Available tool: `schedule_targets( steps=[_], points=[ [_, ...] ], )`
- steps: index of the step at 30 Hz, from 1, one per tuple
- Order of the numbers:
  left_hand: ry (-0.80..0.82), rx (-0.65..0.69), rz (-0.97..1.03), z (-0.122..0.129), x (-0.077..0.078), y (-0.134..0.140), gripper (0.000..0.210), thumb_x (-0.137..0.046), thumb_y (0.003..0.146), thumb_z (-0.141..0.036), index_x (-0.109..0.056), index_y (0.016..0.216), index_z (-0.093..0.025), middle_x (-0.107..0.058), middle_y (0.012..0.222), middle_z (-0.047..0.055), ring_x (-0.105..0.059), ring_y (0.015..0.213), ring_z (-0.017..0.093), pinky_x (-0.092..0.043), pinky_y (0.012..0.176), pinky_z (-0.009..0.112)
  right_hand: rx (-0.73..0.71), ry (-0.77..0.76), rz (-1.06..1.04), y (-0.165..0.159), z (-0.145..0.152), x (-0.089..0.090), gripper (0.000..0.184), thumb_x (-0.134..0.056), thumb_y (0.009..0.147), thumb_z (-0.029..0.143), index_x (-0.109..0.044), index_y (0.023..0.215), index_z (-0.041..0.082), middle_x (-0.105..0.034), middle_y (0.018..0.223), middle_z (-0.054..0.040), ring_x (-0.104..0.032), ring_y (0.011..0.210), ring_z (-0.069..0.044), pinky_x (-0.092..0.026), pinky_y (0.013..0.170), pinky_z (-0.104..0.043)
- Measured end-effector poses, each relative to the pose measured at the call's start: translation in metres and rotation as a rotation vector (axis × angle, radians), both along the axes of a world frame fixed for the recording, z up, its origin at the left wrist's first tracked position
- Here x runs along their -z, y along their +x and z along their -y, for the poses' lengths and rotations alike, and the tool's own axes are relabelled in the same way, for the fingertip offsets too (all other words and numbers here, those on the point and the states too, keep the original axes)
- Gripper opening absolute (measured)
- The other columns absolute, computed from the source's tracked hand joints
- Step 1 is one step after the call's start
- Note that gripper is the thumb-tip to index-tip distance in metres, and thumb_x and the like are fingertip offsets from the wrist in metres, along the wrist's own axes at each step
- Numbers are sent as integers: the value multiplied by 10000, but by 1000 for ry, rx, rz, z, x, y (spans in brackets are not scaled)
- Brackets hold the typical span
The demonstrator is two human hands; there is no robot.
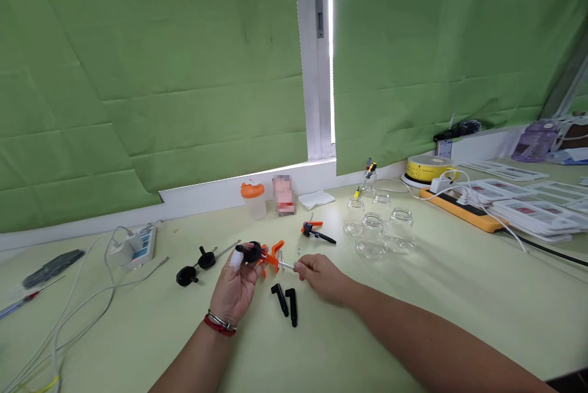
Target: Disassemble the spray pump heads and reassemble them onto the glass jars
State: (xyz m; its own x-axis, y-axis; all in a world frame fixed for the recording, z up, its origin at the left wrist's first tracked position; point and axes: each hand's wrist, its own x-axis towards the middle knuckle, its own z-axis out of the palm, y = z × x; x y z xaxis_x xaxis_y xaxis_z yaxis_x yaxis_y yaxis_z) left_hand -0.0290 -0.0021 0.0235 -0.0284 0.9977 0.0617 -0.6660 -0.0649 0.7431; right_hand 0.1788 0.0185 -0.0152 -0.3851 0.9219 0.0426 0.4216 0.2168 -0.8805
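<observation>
My left hand (237,286) is wrapped round a black-and-orange piece (252,252), its round black head up by the thumb. A white covering is on one of that hand's digits. From the orange end a thin metal rod (285,265) sticks out to the right, and my right hand (320,276) pinches its tip between thumb and fingers. Just behind lies an orange part (278,248), partly hidden. Two black crank-shaped handles (287,305) rest on the table below the hands. To the left are black knobbed parts (196,267) with a metal shaft.
Several clear glass jars (371,237) stand on the right, one at the back holding tools (370,170). Another black-and-orange assembly (316,232) lies behind my hands. An orange-lidded cup (254,200) stands by the wall. Cables (108,286) run along the left; an orange power strip (463,209) is at right.
</observation>
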Motion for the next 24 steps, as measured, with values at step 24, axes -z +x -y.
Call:
schedule_targets(
  steps=[24],
  points=[
    [-48,473,-468,19,-2,11,250,-608,802,-297,-590,1020,-177,-670,928,105,-654,852,247,-478,726,369,15,319,-50,8,-4,-10,190,-474,840,224,-659,808,193,-630,816,-23,-561,784,-169,-418,737,-287]
  ],
)
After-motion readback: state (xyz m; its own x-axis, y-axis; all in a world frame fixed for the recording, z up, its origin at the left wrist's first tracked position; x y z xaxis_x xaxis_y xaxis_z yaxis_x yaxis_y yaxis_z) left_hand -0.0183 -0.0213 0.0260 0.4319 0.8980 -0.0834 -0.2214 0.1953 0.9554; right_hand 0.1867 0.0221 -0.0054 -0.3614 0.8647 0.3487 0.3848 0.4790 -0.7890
